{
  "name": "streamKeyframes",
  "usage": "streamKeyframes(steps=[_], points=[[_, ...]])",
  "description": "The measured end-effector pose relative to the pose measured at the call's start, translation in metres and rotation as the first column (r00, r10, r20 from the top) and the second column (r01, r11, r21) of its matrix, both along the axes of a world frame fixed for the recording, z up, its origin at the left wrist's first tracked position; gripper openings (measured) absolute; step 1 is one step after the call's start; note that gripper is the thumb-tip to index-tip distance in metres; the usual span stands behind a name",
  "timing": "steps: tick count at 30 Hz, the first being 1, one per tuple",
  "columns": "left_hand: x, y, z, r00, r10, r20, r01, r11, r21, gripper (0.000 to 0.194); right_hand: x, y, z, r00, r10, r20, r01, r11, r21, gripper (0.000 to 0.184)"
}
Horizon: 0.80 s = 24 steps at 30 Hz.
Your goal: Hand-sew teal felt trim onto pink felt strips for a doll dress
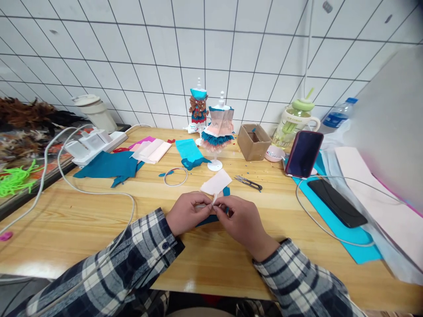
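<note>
My left hand [191,212] and my right hand [243,220] meet low over the table, both closed in a pinch. Between their fingertips is a small twisted bit of pale pink paper [214,199]. Just beyond lies a flat pale pink piece [216,181]; whether it joins the pinched bit I cannot tell. Dark teal paper [211,220] shows partly under the hands. Farther back stands a small white dress form [221,116] in a pink bodice and a ruffled teal and pink skirt. Thread snips [249,182] rest to the right of the flat piece.
Behind is a second dressed form [198,110]. A cardboard box [254,141], a pink dish [275,153], a propped phone [304,154] and a flat black phone [337,202] are rightward. Leftward are a metal ring [176,176], teal paper [105,165], a power strip [99,145] and cables.
</note>
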<state>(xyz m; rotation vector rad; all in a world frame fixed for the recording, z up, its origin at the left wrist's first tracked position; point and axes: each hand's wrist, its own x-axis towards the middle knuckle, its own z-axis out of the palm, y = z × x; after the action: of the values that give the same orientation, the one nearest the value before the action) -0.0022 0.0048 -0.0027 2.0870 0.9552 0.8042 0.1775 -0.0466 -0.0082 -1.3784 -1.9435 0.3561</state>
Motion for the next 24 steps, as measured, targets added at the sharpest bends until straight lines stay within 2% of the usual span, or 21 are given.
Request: streamKeyframes(steps=[5, 10, 15, 20, 24], points=[[0.0005, -0.0027, -0.0002, 0.999, 0.02, -0.027, -0.018, 0.994, 0.104, 0.018, -0.0038, -0.0018, 0.0021, 0.994, -0.028, 0.103, 0.023, 0.999, 0.045, 0.011], [0.0006, -0.0051, -0.0004, 0.999, -0.002, -0.044, 0.006, 0.995, 0.1, 0.018, -0.0061, -0.0021, 0.0036, 0.992, -0.065, 0.104, 0.062, 0.998, 0.029, 0.009], [0.0012, -0.0063, 0.0017, 0.998, -0.042, -0.036, 0.044, 0.998, 0.05, 0.019, -0.0071, 0.0001, 0.0022, 0.995, -0.027, -0.101, 0.012, 0.988, -0.152, 0.004], [0.0016, -0.0054, 0.0042, 0.997, -0.079, 0.025, 0.079, 0.997, -0.008, 0.02, -0.0065, 0.0055, -0.0033, 0.927, -0.034, -0.373, -0.083, 0.952, -0.293, 0.005], [0.0018, -0.0048, 0.0042, 0.991, -0.108, 0.085, 0.111, 0.993, -0.031, 0.016, -0.0064, 0.0076, -0.0038, 0.884, -0.042, -0.466, -0.133, 0.933, -0.335, 0.003]])
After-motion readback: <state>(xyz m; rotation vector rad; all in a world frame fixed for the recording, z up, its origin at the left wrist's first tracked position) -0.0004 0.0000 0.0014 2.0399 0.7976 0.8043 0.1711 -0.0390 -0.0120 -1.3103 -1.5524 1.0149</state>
